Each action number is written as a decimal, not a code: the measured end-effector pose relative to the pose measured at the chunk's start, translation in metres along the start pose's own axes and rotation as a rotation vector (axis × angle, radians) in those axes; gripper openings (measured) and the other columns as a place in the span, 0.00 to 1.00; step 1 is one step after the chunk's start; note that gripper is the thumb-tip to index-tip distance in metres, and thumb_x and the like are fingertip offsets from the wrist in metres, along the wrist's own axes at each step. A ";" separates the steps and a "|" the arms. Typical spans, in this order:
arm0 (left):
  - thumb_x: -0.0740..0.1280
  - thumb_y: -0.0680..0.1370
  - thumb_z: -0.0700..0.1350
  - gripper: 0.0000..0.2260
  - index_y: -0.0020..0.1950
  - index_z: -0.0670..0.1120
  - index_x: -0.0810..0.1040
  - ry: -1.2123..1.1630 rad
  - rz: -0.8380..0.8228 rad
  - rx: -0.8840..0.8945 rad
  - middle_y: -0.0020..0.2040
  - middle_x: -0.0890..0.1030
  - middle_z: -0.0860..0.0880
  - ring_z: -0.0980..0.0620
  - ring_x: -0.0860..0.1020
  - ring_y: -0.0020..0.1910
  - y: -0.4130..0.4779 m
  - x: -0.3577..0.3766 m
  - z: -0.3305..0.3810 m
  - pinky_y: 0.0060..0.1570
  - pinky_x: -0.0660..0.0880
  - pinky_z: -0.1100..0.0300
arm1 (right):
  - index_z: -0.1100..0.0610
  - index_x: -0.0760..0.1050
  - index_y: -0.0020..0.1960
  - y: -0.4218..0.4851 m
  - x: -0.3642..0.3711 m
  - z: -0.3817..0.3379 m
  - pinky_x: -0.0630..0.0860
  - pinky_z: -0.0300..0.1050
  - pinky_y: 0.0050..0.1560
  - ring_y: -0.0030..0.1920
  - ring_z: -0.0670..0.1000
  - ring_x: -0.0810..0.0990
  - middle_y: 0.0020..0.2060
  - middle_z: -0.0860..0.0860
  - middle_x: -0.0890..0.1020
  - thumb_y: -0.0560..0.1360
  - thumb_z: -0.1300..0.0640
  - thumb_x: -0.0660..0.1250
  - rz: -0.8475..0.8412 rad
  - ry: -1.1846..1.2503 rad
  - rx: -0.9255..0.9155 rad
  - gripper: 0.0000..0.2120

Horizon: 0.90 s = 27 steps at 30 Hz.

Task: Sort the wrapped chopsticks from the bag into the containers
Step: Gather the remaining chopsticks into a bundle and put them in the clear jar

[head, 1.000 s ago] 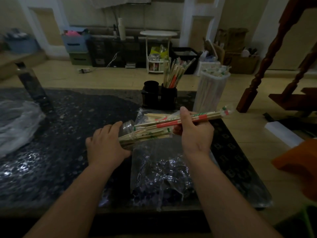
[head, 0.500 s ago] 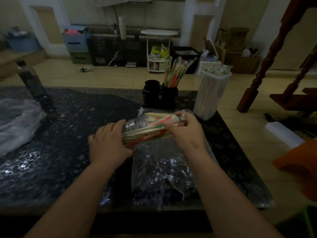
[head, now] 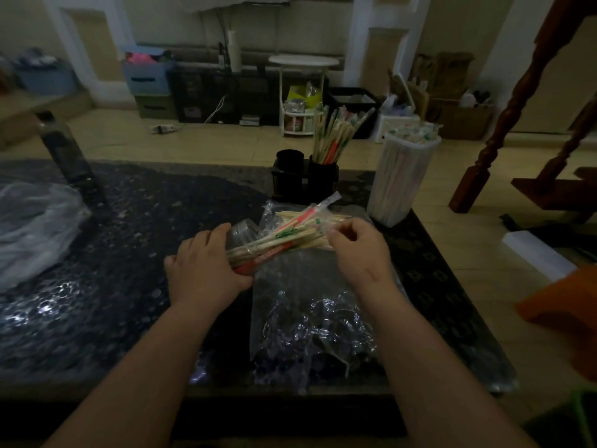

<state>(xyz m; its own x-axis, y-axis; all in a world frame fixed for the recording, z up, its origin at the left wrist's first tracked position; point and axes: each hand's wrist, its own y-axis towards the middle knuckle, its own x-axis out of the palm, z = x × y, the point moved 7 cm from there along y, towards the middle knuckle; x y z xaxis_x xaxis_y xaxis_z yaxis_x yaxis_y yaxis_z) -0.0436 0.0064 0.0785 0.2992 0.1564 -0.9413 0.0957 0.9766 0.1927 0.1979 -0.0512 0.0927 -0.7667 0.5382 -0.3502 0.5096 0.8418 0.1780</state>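
Head view. Grips a bundle of wrapped chopsticks (head: 277, 242) in the left hand (head: 206, 270), fingers clenched round its near end, just above the clear bag (head: 307, 305) lying on the dark table (head: 129, 221). Pinches at the bundle's far ends with the curled fingertips of the right hand (head: 358, 250); cannot tell how many sticks sit in that pinch. Looks like singling out one kind by wrapper colour.

To do it well: keep the left grasp firm against sliding, draw only matching wrappers out lengthwise, and avoid snagging the loose film of the bag underneath. Probably calls for a lift up and forward afterwards, either to the black twin holder (head: 287, 181), left cup seemingly empty and right cup (head: 323, 182) holding red and green sticks, or to the tall white container (head: 400, 179), packed nearly full.

In the way: a small clear jar (head: 244, 227) just behind the left fingers, easily knocked; also the sticks fanning out of the right cup. Further off: crumpled plastic (head: 32, 227) at the left edge, a turned wooden post (head: 504, 130) at right.
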 end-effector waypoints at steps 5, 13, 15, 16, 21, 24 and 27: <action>0.75 0.63 0.66 0.46 0.76 0.56 0.59 0.030 -0.010 -0.029 0.69 0.70 0.49 0.44 0.68 0.67 0.001 0.002 -0.003 0.62 0.66 0.44 | 0.53 0.74 0.38 -0.003 0.022 0.024 0.75 0.46 0.44 0.43 0.54 0.79 0.39 0.51 0.80 0.74 0.56 0.67 -0.306 -0.432 0.030 0.06; 0.75 0.64 0.66 0.46 0.77 0.55 0.57 0.002 -0.053 -0.068 0.69 0.70 0.47 0.43 0.68 0.67 0.001 0.002 -0.003 0.63 0.66 0.42 | 0.60 0.82 0.53 -0.039 0.058 0.065 0.75 0.43 0.46 0.46 0.55 0.81 0.50 0.58 0.83 0.75 0.58 0.65 -0.864 -0.899 0.130 0.11; 0.75 0.64 0.66 0.47 0.76 0.55 0.58 -0.008 -0.061 -0.077 0.69 0.70 0.47 0.43 0.68 0.67 0.002 0.002 -0.004 0.63 0.66 0.42 | 0.61 0.81 0.55 -0.045 0.059 0.075 0.73 0.42 0.46 0.48 0.57 0.80 0.53 0.59 0.82 0.75 0.56 0.65 -0.886 -0.947 0.155 0.13; 0.75 0.64 0.66 0.47 0.76 0.55 0.58 -0.008 -0.060 -0.079 0.69 0.70 0.47 0.43 0.68 0.67 0.002 0.001 -0.004 0.63 0.66 0.42 | 0.61 0.80 0.57 -0.046 0.060 0.079 0.73 0.42 0.48 0.51 0.58 0.80 0.55 0.59 0.82 0.76 0.55 0.65 -0.890 -0.965 0.167 0.14; 0.75 0.64 0.66 0.46 0.76 0.55 0.58 -0.004 -0.064 -0.087 0.68 0.70 0.46 0.42 0.69 0.67 0.007 0.001 -0.005 0.62 0.67 0.43 | 0.53 0.73 0.70 -0.049 0.067 0.089 0.74 0.47 0.61 0.62 0.58 0.78 0.65 0.58 0.77 0.78 0.57 0.64 -0.888 -0.927 0.199 0.20; 0.75 0.64 0.67 0.47 0.76 0.55 0.58 -0.008 -0.068 -0.099 0.69 0.70 0.46 0.42 0.68 0.67 0.010 0.002 -0.007 0.63 0.66 0.43 | 0.44 0.55 0.79 -0.051 0.070 0.087 0.71 0.49 0.66 0.68 0.59 0.73 0.70 0.59 0.72 0.78 0.59 0.62 -0.853 -0.856 0.195 0.33; 0.75 0.63 0.67 0.47 0.76 0.55 0.58 -0.017 -0.060 -0.116 0.69 0.70 0.46 0.42 0.68 0.68 0.012 0.001 -0.009 0.63 0.66 0.43 | 0.40 0.48 0.78 -0.051 0.071 0.086 0.73 0.53 0.64 0.64 0.60 0.76 0.66 0.59 0.77 0.77 0.58 0.62 -0.739 -0.805 0.169 0.37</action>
<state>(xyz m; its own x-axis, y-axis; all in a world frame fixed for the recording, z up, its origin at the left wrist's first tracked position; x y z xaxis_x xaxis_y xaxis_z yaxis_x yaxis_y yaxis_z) -0.0505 0.0200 0.0771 0.3122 0.0959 -0.9452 0.0041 0.9947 0.1023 0.1512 -0.0595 -0.0198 -0.4574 -0.3307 -0.8255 0.1250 0.8952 -0.4279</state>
